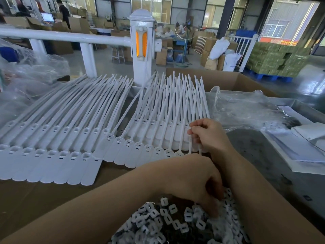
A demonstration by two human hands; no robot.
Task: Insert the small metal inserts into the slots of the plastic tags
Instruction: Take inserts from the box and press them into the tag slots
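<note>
Head view: white plastic tags (73, 138) are laid in overlapping rows across the left and centre of the frame. The right hand (209, 136), at centre right, is curled around the thin tails of two tags. The left hand (195, 184), at lower centre, is dipped with curled fingers into the heap of small inserts (168, 221); its grasp cannot be told.

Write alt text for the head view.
A left hand digs into a pile of small inserts while the right hand pinches white plastic tags laid in overlapping rows on cardboard.
</note>
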